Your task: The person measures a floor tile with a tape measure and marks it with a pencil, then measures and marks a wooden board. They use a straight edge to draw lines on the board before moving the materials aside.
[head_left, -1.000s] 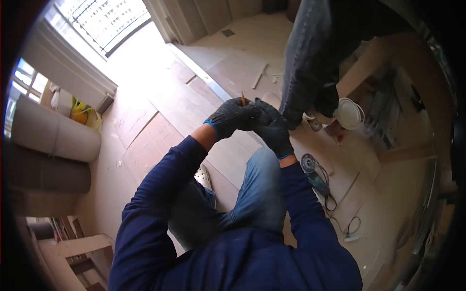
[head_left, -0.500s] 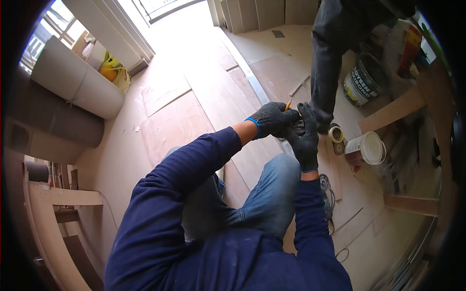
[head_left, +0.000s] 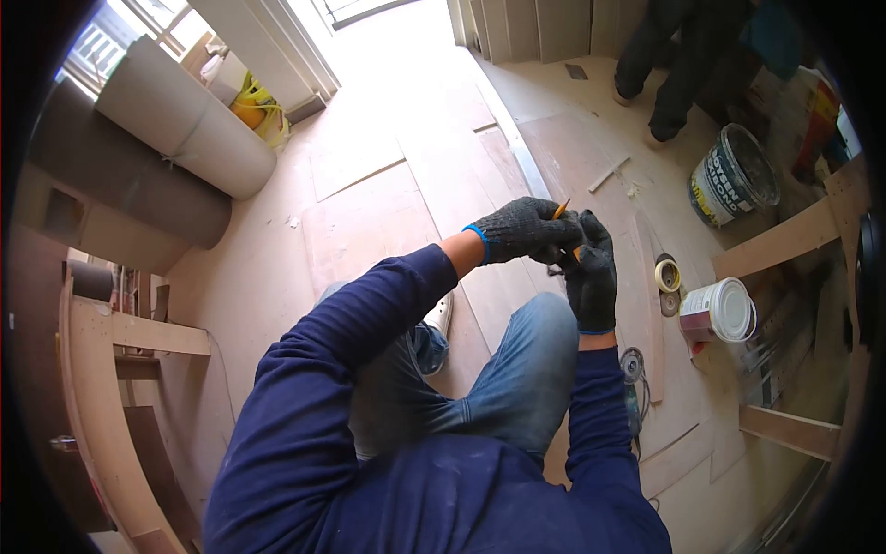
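Note:
My left hand [head_left: 528,231], in a dark knit glove with a blue cuff, is closed round an orange pencil [head_left: 561,210] whose tip points up. My right hand [head_left: 592,275], gloved the same way, is right beside it with its fingers bent. Another bit of orange shows between the two hands, with a small dark thing below it that I cannot make out. The right palm and whatever lies in it are partly hidden. Both hands are above my right knee, over the wooden floor sheets [head_left: 360,231].
A labelled black bucket [head_left: 729,180], a white tub [head_left: 718,310], a tape roll [head_left: 667,275] and a corded power tool [head_left: 633,379] are on the right. Another person's legs [head_left: 674,69] stand at the upper right. Large rolls [head_left: 185,120] lean at the left. A metal strip [head_left: 517,138] crosses the floor.
The other person's legs have moved up and away from my hands. My view has shifted, so the floor items appear farther right. The pencil is still in my left hand.

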### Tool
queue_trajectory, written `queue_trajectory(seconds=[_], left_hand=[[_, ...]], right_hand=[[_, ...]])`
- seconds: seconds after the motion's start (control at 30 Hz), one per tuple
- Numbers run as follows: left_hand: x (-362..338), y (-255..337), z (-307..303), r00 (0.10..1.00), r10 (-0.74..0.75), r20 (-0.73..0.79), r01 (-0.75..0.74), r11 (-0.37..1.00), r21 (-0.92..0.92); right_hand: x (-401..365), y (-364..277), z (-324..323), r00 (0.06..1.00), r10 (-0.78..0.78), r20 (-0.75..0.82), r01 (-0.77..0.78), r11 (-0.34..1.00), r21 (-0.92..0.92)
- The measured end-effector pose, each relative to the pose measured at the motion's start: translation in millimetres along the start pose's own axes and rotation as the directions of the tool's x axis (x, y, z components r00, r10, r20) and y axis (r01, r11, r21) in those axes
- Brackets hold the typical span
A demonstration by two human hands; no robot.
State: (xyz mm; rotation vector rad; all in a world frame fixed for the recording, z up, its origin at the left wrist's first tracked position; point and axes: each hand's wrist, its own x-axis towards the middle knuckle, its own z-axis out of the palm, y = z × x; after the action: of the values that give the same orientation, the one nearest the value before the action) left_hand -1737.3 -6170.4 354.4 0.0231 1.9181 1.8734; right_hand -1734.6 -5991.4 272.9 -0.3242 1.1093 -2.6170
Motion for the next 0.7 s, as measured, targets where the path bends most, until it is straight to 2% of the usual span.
queue_trajectory(seconds=[0.03,0.07,0.13,0.17,0.2,0.23,0.27,0.3,0.33,0.4,0.47,0.5,0.53,0.6,0.63,0.7], left_hand=[[-1.3,-2.6,-2.6,1.0,-0.017,-0.026,0.019,0.997,0.076],[-3.0,-6.0,-4.5,0.999,-0.014,-0.037,0.017,0.997,0.077],[-5.9,-9.9,-5.4,0.993,0.069,-0.091,-0.042,0.962,0.269],[-6.4,-10.0,-4.7,0.989,0.076,-0.126,-0.033,0.95,0.31],[-7.0,-10.7,-3.3,0.989,0.076,-0.129,-0.032,0.95,0.312],[-9.3,-7.0,-0.4,0.974,0.113,-0.195,-0.02,0.906,0.423],[-12.7,-2.6,0.7,0.954,0.158,-0.254,-0.001,0.85,0.527],[-10.6,5.3,-0.5,0.97,0.076,-0.23,0.078,0.801,0.593],[-9.9,3.6,-2.1,0.97,0.08,-0.227,0.074,0.799,0.597],[-12.3,-2.4,-6.8,0.896,0.441,-0.056,-0.155,0.429,0.89],[-19.9,7.6,-8.8,0.903,0.426,-0.062,-0.143,0.433,0.89],[-21.6,7.7,-10.5,0.877,0.476,-0.063,-0.156,0.407,0.9],[-23.8,7.5,-11.1,0.849,0.525,-0.061,-0.169,0.379,0.91],[-25.2,10.1,-11.7,0.798,0.598,-0.074,-0.161,0.329,0.93],[-26.9,11.7,-13.4,0.779,0.624,-0.061,-0.172,0.306,0.936],[-29.9,13.4,-13.4,0.758,0.651,-0.051,-0.181,0.284,0.942]], right_hand=[[1.5,0.9,1.0,0.995,0.094,0.03,-0.098,0.976,0.193],[2.6,5.5,1.1,0.994,0.097,0.042,-0.104,0.975,0.195],[4.7,13.2,5.9,0.999,0.007,0.041,-0.009,0.999,0.049],[5.0,10.8,10.0,0.999,0.008,0.047,-0.011,0.999,0.053],[3.7,7.0,14.1,0.996,0.08,0.038,-0.082,0.994,0.072],[3.4,2.6,19.5,0.988,0.149,0.029,-0.151,0.984,0.093],[3.9,2.4,22.1,0.989,0.145,0.031,-0.148,0.985,0.094],[6.0,1.0,22.7,0.947,0.308,0.089,-0.32,0.915,0.245],[8.1,-0.4,23.1,0.877,0.448,0.173,-0.479,0.794,0.375],[7.1,4.1,24.9,0.9,0.393,0.191,-0.436,0.835,0.334],[6.7,6.7,25.9,0.939,0.304,0.163,-0.326,0.935,0.136],[5.7,5.0,24.2,0.941,0.322,0.107,-0.33,0.941,0.072],[4.9,4.1,26.0,0.939,0.328,0.1,-0.336,0.939,0.075],[7.3,2.1,27.3,0.956,0.281,0.089,-0.276,0.959,-0.071],[10.4,1.9,28.1,0.948,0.271,0.169,-0.274,0.962,-0.004],[10.5,0.3,34.2,0.945,0.285,0.162,-0.292,0.956,0.024]])
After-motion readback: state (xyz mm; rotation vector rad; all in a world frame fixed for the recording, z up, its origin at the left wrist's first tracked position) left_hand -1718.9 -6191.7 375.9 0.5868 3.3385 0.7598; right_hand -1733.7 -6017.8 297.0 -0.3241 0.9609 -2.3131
